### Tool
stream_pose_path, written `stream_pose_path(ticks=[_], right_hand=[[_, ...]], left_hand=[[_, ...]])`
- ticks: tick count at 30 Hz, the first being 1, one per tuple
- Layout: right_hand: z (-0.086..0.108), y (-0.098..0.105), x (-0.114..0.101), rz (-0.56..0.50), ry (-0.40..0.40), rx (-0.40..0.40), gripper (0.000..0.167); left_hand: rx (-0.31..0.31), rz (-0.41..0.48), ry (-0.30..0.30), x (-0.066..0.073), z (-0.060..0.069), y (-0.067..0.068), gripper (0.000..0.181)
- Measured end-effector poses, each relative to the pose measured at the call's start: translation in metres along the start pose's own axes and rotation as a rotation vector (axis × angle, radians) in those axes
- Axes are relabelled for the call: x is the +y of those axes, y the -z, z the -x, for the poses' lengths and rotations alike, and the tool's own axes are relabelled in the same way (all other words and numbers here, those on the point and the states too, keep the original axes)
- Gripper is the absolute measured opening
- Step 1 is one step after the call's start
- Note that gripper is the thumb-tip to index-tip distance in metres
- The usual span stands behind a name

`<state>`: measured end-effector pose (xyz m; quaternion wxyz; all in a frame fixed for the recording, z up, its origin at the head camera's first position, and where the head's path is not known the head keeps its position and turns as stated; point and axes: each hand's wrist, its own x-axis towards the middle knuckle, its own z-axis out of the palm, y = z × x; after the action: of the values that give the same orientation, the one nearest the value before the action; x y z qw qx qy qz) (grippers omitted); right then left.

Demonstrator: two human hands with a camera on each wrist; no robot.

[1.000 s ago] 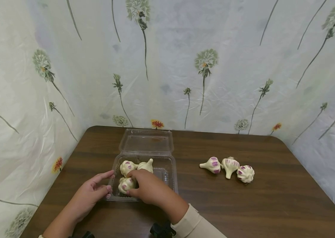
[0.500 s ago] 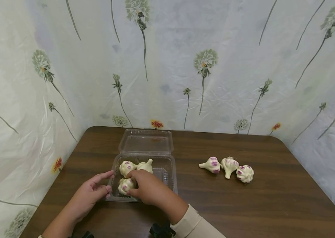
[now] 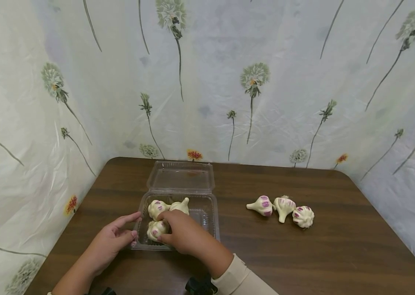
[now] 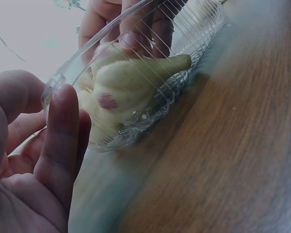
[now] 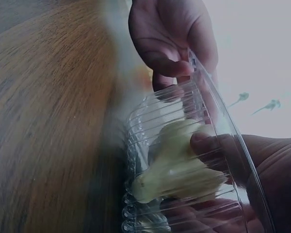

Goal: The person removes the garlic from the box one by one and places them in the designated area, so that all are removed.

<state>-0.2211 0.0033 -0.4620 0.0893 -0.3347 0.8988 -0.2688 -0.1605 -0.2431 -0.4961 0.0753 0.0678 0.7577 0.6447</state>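
A clear plastic clamshell container [image 3: 215, 213] lies with its lid folded back on the table. At its left front corner, my left hand [image 3: 109, 242] pinches the rim between thumb and fingers. My right hand [image 3: 187, 232] reaches inside and grips a garlic bulb [image 3: 155, 231] near the front left. Through the ribbed wall, the left wrist view shows this garlic bulb [image 4: 121, 87] with its stem pointing sideways. Just behind it sit a purple-marked garlic bulb [image 3: 156, 209] and another garlic bulb [image 3: 181, 205], partly hidden by the right hand. The right fingertips are partly hidden.
Three more garlic bulbs [image 3: 284, 207] lie in a row on the brown wooden table [image 3: 325, 258], right of the container. The container's lid [image 3: 181, 176] lies flat toward the back. A flower-patterned sheet [image 3: 207, 82] hangs behind the table and along both sides.
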Motion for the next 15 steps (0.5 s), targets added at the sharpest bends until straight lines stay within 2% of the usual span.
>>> stream_pose_path(ticks=[8,11,15], right_hand=[[-0.0004,0.0039,0.0028,-0.042,0.006,0.016,0.033],[0.0003,0.0048,0.0032,-0.041,-0.005,0.013,0.037],[0.0017,0.006,0.0024,-0.033,-0.021,0.02,0.043]], left_hand=[[0.006,0.004,0.015,-0.0012,-0.0011,0.0002,0.058],[-0.007,0.008,0.0,-0.0011,-0.0004,0.0002,0.06],[-0.004,0.015,0.013,-0.0003,0.0006,-0.0001,0.06]])
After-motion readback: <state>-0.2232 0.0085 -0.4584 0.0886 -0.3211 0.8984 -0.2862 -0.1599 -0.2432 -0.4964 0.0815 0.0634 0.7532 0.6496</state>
